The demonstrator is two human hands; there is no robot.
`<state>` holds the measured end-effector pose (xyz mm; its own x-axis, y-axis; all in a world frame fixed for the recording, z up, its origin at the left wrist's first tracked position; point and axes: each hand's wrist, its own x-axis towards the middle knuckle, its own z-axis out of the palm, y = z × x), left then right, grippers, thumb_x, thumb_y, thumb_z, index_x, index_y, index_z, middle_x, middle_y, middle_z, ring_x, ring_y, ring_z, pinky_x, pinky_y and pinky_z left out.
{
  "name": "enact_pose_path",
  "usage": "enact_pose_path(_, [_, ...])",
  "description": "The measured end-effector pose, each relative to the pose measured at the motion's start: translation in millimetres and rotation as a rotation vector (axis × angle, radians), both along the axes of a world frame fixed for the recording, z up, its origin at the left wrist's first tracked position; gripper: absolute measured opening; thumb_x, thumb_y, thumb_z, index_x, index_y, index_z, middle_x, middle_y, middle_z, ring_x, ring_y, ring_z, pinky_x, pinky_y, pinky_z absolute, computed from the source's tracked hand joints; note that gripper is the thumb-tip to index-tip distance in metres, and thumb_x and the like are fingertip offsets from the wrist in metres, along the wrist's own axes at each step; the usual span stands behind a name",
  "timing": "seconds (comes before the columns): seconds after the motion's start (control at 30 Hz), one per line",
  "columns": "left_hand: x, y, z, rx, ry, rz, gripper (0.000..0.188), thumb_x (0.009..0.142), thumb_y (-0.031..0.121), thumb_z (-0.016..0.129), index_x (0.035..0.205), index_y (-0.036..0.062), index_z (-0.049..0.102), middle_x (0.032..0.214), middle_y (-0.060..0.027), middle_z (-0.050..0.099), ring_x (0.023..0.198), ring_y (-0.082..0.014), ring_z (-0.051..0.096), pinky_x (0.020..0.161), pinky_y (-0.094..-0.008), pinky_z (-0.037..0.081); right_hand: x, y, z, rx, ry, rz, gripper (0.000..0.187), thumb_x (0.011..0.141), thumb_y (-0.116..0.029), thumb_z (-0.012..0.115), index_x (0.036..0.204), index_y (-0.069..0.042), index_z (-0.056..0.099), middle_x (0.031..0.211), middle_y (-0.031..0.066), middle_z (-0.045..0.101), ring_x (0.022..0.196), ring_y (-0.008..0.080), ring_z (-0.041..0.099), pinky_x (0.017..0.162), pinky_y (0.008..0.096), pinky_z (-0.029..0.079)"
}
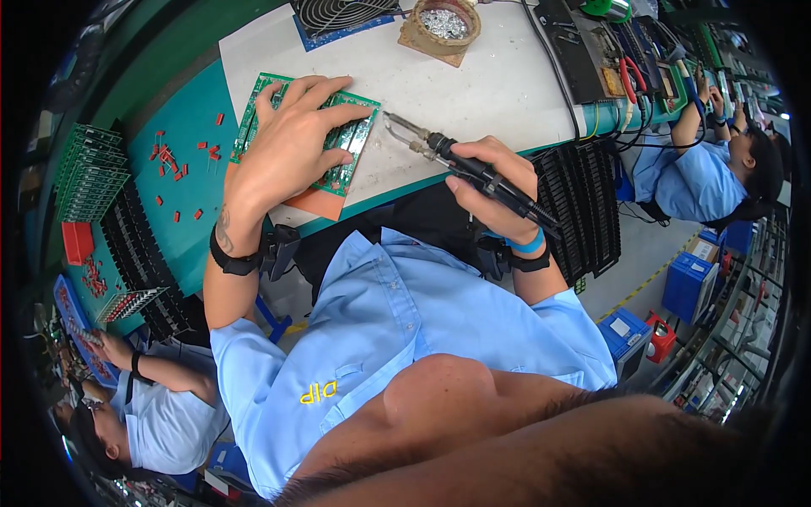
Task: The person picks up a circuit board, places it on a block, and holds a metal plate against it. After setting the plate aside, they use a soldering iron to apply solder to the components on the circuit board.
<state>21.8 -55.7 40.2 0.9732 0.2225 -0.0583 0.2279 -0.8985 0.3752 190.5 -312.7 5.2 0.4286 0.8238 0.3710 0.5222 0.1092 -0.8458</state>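
Spreading out from the green circuit board (304, 131), the desk (498, 84) shows a white mat bordered by teal. Nearest the person, the right hand (494, 190) has its fingers closed around a black soldering iron (473, 169), whose metal tip points toward the board's right edge without touching it. The left hand (291, 139) lies flat on the board, fingers open and spread. The board rests on an orange pad, densely covered with components. Left of it, small red parts (182, 160) are scattered on the teal. Beyond it stands a round tin of solder waste (441, 25). Other workers sit on both sides.
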Motion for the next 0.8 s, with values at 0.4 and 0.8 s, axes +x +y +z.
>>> enact_pose_path(0.4, [-30.5, -21.3, 10.7, 0.056, -0.214, 0.096, 0.080, 0.074, 0.016, 0.092, 0.146, 0.0098, 0.060, 0.152, -0.0112, 0.057, 0.141, -0.0339, 0.051, 0.118, -0.0503, 0.034, 43.0, 57.4, -34.1, 0.110, 0.196, -0.327, 0.053, 0.089, 0.004, 0.081, 0.139, 0.002, 0.062, 0.114, 0.0080, 0.071, 0.099, 0.0112, 0.066, 0.089, 0.0282, 0.057])
enact_pose_path(0.8, [-60.1, -82.8, -45.8, 0.130, -0.355, 0.309, 0.052, 0.084, 0.022, 0.087, 0.130, 0.0061, 0.068, 0.132, -0.0099, 0.062, 0.125, -0.0322, 0.057, 0.100, -0.0451, 0.042, 41.0, 53.2, -46.2, 0.206, 0.249, -0.255, 0.057, 0.092, 0.006, 0.078, 0.144, 0.002, 0.056, 0.124, 0.0136, 0.067, 0.100, 0.0125, 0.064, 0.089, 0.0293, 0.057])
